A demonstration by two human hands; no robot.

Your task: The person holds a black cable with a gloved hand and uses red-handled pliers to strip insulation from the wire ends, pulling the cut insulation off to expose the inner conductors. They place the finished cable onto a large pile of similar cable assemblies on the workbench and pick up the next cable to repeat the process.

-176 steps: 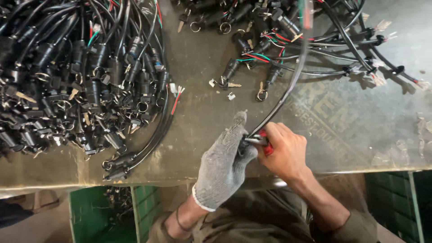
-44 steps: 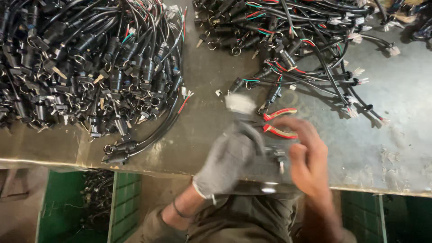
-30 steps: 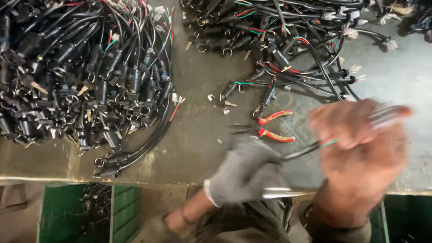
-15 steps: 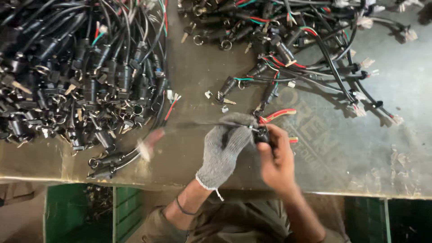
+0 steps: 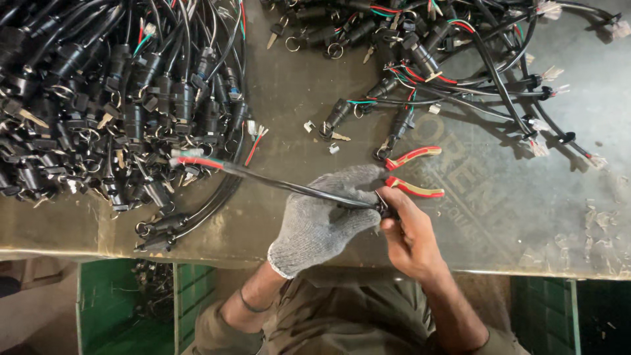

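Fingers of the knit-gloved left hand [image 5: 322,220] and bare right hand [image 5: 411,233] grip a smooth black cable [image 5: 289,186].

A worn, dull metal worktable [image 5: 539,223] fills the view. Below its front edge stand green plastic crates [image 5: 125,309] on a dim floor.

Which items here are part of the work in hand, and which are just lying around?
In hand:
- left hand, gloved, gripping the black cable
- right hand, bare, at the cable's end
- pliers, beside the hands

Lying about:
- cable pile, left
- cable heap, upper right
- green crate, under the table
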